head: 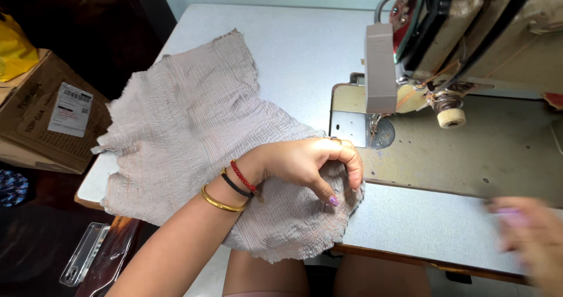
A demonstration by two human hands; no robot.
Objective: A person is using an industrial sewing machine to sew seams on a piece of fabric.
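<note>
I see my left hand [311, 165] pinching the cloth [199, 132] on the table [293, 44], by the sewing machine [463, 33]. The cloth is grey and crinkly. My right hand [531, 238] is blurry; I cannot tell its fingers.

One crinkled grey fabric piece [193, 127], one sewing machine [463, 50], three wrist bangles [231, 188], one cardboard box [41, 115], two hands.

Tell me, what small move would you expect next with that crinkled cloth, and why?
Probably sliding the crinkled cloth rightward toward the needle area of the sewing machine. The left hand pinches the cloth's edge just short of the metal plate, while the right hand, blurred, is off the cloth.
</note>
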